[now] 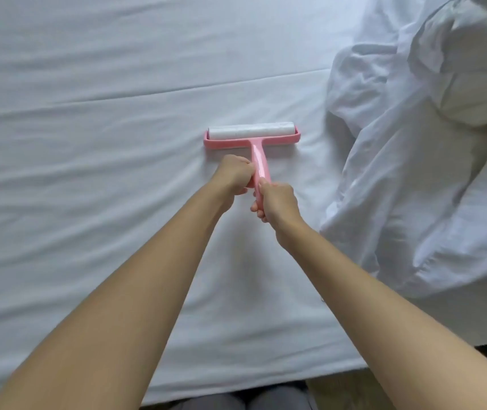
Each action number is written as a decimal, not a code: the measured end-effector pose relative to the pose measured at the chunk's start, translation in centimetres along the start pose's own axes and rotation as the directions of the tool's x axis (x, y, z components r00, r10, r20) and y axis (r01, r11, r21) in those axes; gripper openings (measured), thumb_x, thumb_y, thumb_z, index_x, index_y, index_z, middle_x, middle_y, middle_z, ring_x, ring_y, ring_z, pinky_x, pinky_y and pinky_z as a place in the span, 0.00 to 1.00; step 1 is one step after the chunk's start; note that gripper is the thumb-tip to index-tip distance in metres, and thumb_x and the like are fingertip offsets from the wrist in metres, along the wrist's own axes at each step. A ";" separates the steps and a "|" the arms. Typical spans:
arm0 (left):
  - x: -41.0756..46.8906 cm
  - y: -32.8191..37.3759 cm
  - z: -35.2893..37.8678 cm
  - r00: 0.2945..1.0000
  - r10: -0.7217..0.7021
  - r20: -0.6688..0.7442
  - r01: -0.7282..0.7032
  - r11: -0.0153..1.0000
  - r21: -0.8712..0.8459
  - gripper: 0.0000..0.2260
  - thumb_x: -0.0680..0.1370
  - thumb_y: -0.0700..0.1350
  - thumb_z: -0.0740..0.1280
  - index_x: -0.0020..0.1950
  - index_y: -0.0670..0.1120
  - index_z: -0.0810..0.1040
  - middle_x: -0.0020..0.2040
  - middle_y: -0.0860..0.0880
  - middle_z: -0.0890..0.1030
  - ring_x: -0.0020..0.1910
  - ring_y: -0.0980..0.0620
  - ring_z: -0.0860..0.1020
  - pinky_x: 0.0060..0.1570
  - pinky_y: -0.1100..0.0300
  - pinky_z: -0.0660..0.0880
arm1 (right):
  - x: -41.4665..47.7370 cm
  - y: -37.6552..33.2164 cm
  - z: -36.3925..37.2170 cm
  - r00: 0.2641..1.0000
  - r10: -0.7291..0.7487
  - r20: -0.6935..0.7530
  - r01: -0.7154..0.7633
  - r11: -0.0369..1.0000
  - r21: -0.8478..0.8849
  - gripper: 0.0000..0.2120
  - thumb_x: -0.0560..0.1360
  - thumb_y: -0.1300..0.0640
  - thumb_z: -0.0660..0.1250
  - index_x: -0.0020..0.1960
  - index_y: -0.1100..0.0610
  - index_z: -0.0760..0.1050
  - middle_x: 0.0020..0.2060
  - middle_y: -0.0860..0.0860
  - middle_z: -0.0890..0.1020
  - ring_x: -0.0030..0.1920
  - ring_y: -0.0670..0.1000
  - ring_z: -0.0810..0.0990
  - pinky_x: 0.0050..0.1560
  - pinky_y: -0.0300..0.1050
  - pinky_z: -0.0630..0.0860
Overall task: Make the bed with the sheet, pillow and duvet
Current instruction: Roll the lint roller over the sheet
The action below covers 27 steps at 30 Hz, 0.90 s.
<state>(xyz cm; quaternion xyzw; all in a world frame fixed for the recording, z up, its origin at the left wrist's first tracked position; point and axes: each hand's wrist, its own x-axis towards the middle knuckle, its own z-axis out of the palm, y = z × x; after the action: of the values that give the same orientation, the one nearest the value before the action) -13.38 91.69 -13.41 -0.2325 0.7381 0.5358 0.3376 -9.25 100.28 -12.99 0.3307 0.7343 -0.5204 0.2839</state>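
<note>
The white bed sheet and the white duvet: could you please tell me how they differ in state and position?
The white bed sheet lies flat and stretched, with only faint creases; the white duvet is bunched in deep folds. The sheet spans most of the view, while the duvet is heaped at the right. Both are plain white fabric.

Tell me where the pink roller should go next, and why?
Probably pull the lint roller straight back toward the body. The left hand and right hand both grip its handle with arms stretched far, and bare sheet lies between roller and person; the bunched duvet blocks the right.
</note>
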 end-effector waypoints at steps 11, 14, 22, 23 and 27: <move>9.7 7.2 -6.1 0.972 0.088 -0.216 -0.065 0.991 0.114 0.17 0.78 0.35 0.57 0.64 0.44 0.75 0.59 0.45 0.78 0.57 0.48 0.76 0.56 0.58 0.73 | 11.1 -11.5 1.0 0.999 -0.014 0.046 0.017 0.998 -0.056 0.11 0.79 0.59 0.52 0.49 0.62 0.71 0.31 0.56 0.75 0.28 0.50 0.69 0.28 0.40 0.65; 12.8 8.6 -7.5 0.944 0.164 -0.287 -0.054 0.933 0.355 0.21 0.78 0.34 0.54 0.70 0.46 0.70 0.70 0.45 0.71 0.69 0.46 0.69 0.67 0.56 0.67 | 14.5 -13.6 1.6 0.997 -0.038 0.065 0.042 0.996 -0.073 0.11 0.79 0.58 0.52 0.47 0.61 0.71 0.33 0.55 0.76 0.27 0.50 0.70 0.27 0.38 0.64; 21.5 11.5 -10.3 0.960 0.207 -0.188 -0.026 0.736 0.676 0.26 0.78 0.36 0.55 0.75 0.43 0.55 0.76 0.44 0.54 0.74 0.43 0.57 0.66 0.50 0.64 | 22.5 -20.9 2.8 0.993 -0.116 0.021 0.117 0.970 -0.211 0.12 0.78 0.54 0.53 0.48 0.61 0.72 0.29 0.56 0.77 0.25 0.53 0.75 0.27 0.40 0.66; 22.2 11.9 -10.9 0.960 0.206 -0.190 -0.016 0.716 0.698 0.26 0.78 0.36 0.55 0.76 0.44 0.53 0.77 0.44 0.51 0.75 0.44 0.55 0.67 0.50 0.63 | 23.3 -22.2 3.0 0.993 -0.120 0.019 0.121 0.968 -0.218 0.12 0.78 0.55 0.53 0.48 0.61 0.72 0.29 0.56 0.77 0.25 0.53 0.75 0.25 0.39 0.65; 24.1 12.8 -12.3 0.991 0.099 -0.092 0.015 0.591 0.806 0.28 0.81 0.37 0.52 0.77 0.44 0.43 0.77 0.44 0.38 0.77 0.45 0.45 0.73 0.51 0.53 | 26.7 -26.6 4.0 0.991 -0.133 -0.007 0.128 0.963 -0.238 0.10 0.76 0.58 0.53 0.47 0.61 0.71 0.29 0.57 0.77 0.23 0.53 0.75 0.21 0.34 0.63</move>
<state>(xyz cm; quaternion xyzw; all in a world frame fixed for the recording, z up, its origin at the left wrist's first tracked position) -41.45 84.57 -20.89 -0.0711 0.9255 0.1368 0.3459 -46.26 95.18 -19.14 0.2512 0.8146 -0.4428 0.2780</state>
